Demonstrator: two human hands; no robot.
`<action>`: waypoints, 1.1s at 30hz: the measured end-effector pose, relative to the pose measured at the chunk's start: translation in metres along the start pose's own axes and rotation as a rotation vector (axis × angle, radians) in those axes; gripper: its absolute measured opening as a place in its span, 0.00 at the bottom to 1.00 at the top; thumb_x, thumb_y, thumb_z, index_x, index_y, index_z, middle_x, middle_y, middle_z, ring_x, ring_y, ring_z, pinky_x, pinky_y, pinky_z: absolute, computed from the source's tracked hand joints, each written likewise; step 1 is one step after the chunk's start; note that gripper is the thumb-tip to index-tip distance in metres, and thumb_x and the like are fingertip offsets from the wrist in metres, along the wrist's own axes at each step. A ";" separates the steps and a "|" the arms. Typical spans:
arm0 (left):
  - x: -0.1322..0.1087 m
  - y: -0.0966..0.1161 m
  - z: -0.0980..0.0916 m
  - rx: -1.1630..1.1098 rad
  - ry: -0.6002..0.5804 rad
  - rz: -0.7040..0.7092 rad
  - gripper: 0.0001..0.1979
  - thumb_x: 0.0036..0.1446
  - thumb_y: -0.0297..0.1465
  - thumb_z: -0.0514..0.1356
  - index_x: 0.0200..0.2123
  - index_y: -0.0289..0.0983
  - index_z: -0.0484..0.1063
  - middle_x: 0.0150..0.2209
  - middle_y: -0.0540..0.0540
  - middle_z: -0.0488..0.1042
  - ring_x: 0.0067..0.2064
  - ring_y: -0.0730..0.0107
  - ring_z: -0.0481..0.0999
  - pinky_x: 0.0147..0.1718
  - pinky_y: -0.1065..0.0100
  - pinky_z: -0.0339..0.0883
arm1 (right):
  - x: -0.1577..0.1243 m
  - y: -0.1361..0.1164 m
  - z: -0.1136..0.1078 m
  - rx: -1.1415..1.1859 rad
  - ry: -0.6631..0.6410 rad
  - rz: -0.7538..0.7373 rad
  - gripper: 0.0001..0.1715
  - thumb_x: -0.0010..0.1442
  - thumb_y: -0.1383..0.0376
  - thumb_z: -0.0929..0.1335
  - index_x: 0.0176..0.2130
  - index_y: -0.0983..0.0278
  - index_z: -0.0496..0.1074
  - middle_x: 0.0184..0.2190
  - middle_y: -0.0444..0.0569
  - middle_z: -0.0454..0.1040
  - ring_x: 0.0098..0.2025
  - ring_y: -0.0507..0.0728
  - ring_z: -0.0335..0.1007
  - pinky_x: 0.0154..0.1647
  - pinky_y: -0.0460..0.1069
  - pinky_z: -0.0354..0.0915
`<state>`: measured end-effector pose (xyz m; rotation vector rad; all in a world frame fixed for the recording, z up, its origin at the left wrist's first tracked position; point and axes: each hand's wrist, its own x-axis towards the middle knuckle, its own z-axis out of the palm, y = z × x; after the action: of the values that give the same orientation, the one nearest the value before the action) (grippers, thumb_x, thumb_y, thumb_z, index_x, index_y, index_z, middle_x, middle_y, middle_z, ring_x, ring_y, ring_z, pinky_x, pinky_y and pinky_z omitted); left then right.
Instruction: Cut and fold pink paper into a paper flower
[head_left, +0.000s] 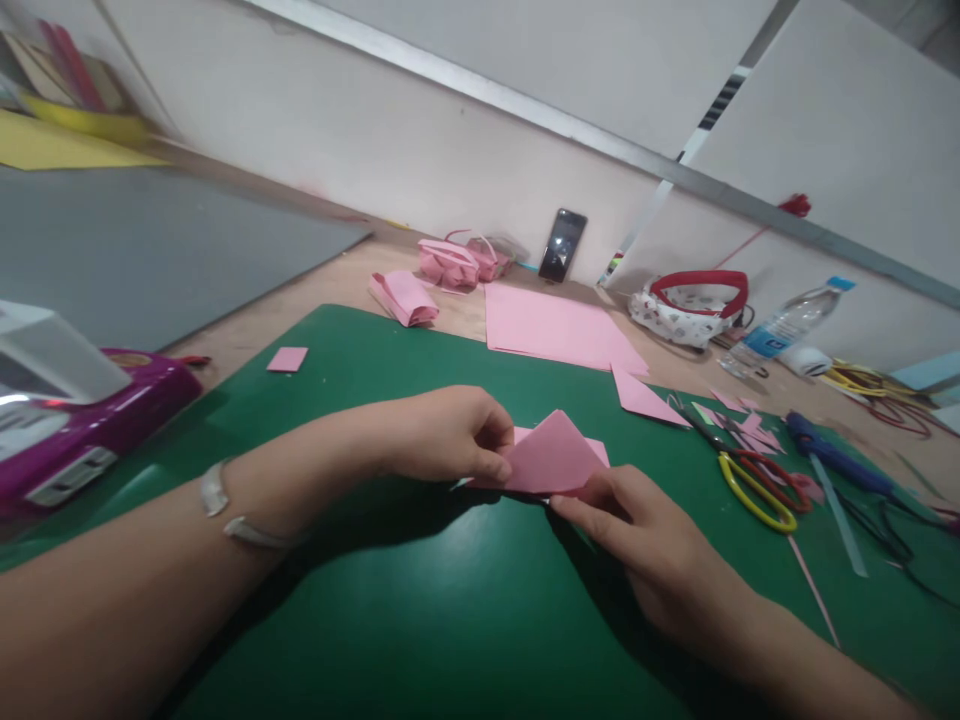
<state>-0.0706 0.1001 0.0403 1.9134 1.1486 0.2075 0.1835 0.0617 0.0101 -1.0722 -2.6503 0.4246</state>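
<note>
A folded sheet of pink paper (553, 455) is held just above the green mat (360, 620), with a pointed flap standing up in its middle. My left hand (457, 435) pinches its left end between thumb and fingers. At the lower right edge, my right hand (637, 525) is closed on the same paper, its thumb along the near side. The fingertips of both hands are partly hidden behind the folds.
Scissors (757, 490), pink scraps and a blue glue gun (832, 450) lie to the right. Behind are pink sheets (555, 325), folded pink pieces (405, 297), a phone (562, 245), a pouch (694, 310) and a bottle (787, 325). A purple machine (142, 420) stands left.
</note>
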 end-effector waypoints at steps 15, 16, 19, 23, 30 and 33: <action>0.001 -0.005 -0.001 -0.112 -0.024 0.037 0.06 0.46 0.25 0.58 0.29 0.40 0.72 0.24 0.55 0.70 0.28 0.70 0.68 0.26 0.71 0.58 | -0.044 0.023 -0.028 -0.322 0.280 0.012 0.27 0.62 0.75 0.57 0.55 0.59 0.70 0.32 0.51 0.64 0.31 0.56 0.64 0.29 0.49 0.65; 0.002 -0.006 0.000 -0.130 -0.036 0.038 0.07 0.45 0.25 0.58 0.30 0.40 0.72 0.24 0.55 0.69 0.28 0.71 0.68 0.26 0.71 0.58 | -0.042 0.021 -0.026 -0.322 0.283 0.015 0.26 0.63 0.75 0.57 0.53 0.60 0.71 0.31 0.51 0.64 0.31 0.56 0.63 0.28 0.49 0.64; 0.002 -0.007 0.003 -0.173 -0.077 0.036 0.10 0.45 0.24 0.57 0.31 0.40 0.73 0.25 0.55 0.68 0.28 0.72 0.68 0.28 0.72 0.59 | -0.032 0.015 -0.021 -0.282 0.249 0.010 0.23 0.63 0.75 0.57 0.50 0.63 0.73 0.32 0.51 0.64 0.32 0.55 0.64 0.29 0.48 0.65; 0.000 -0.003 0.004 -0.176 -0.086 0.028 0.07 0.48 0.26 0.58 0.31 0.40 0.74 0.28 0.55 0.72 0.31 0.71 0.69 0.29 0.71 0.60 | -0.025 0.009 -0.021 -0.192 0.207 -0.046 0.23 0.64 0.75 0.56 0.50 0.64 0.72 0.33 0.51 0.65 0.35 0.55 0.65 0.32 0.48 0.66; 0.000 0.004 0.008 -0.153 0.045 -0.022 0.07 0.51 0.33 0.58 0.23 0.39 0.66 0.20 0.57 0.60 0.23 0.74 0.58 0.21 0.71 0.50 | -0.034 0.009 -0.021 -0.130 0.180 -0.029 0.17 0.64 0.74 0.59 0.45 0.64 0.72 0.35 0.51 0.69 0.35 0.55 0.68 0.32 0.47 0.67; 0.002 0.004 0.009 -0.163 0.060 -0.033 0.07 0.52 0.34 0.57 0.23 0.40 0.64 0.21 0.56 0.61 0.23 0.74 0.59 0.21 0.71 0.51 | -0.036 0.007 -0.019 -0.083 0.223 -0.021 0.18 0.63 0.76 0.59 0.48 0.62 0.70 0.39 0.52 0.71 0.41 0.55 0.70 0.38 0.46 0.68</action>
<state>-0.0626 0.0955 0.0376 1.7542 1.1654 0.3326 0.2191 0.0441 0.0205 -1.0474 -2.4974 0.1801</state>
